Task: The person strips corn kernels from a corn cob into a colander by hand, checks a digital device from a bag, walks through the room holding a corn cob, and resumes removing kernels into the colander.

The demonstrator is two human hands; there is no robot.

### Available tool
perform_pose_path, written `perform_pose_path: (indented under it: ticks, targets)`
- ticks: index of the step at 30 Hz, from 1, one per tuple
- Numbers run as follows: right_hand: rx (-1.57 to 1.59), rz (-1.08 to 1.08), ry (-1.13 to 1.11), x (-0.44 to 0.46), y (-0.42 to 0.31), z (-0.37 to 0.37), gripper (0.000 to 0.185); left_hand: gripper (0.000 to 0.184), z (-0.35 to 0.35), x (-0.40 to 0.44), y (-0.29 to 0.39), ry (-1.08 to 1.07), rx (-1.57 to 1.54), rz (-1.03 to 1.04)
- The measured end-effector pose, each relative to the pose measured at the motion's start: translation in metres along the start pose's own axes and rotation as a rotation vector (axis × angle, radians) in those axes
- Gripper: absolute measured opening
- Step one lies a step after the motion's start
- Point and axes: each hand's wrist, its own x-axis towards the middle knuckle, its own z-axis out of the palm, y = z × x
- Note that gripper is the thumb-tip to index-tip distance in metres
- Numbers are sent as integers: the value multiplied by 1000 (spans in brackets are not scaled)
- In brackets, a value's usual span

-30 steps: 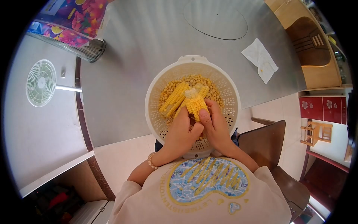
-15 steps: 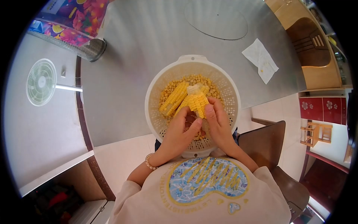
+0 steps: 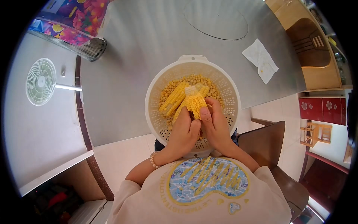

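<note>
Both hands are closed around a partly stripped ear of corn (image 3: 195, 102), whose upper end shows pale bare cob. My left hand (image 3: 182, 128) grips it from the left, with the thumb pressed near its lower end. From the right, my right hand (image 3: 214, 123) holds it, thumb lying on the kernels. Below them is a white plastic colander (image 3: 151, 99) with slotted walls. Inside it, loose corn kernels (image 3: 199, 79) cover the far part, and other ears of corn (image 3: 174, 98) lie to the left of the held one. The hands hide the held ear's lower end.
The colander sits at the near edge of a grey table (image 3: 123, 74). A crumpled white tissue (image 3: 261, 61) lies at the right, and a mesh basket (image 3: 93, 50) with a flowery package stands at the far left. A brown chair (image 3: 263, 143) is close on my right.
The held ear has tilted more upright and shifted slightly left. My left thumb has drawn in toward the fingers, while my right hand has moved only a little.
</note>
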Motion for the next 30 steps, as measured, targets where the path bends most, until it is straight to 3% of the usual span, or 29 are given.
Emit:
perform_pose_path:
  ticks: [3, 4, 6, 7, 10, 14, 18, 21, 22, 24, 30]
  targets:
    - [50, -60, 37, -1, 1, 4, 46, 21, -3, 2, -3, 3, -14, -45]
    - [51, -61, 37, 0, -2, -1, 46, 20, -9, 3, -14, -33, 20, -153]
    - [428, 210, -135, 2, -11, -14, 41, 20, -15, 3, -18, -69, 54, -260]
    - [430, 211, -132, 2, -7, -12, 41, 20, -16, 2, -14, -77, 29, -242]
    - [268, 86, -24, 5, 1, -7, 37, 21, -12, -1, -12, -51, -36, -142]
    - [291, 78, -1, 3, 3, -5, 39, 21, -8, -1, -11, -15, -22, -32]
    - [96, -48, 38, 2, -6, -5, 40, 25, -10, 1, 13, -77, -127, -140]
    - [94, 117, -53, 0, -11, -7, 42, 29, -10, 1, 6, -53, -51, -154]
    - [94, 119, -54, 0, -7, -6, 42, 31, -9, 2, -3, 2, -13, -107]
    - [-115, -80, -11, 2, 3, -4, 43, 33, -10, 2, -6, 57, 26, -59]
    - [-106, -14, -39, 0, -4, -6, 42, 29, -12, 3, 6, 21, 274, -161]
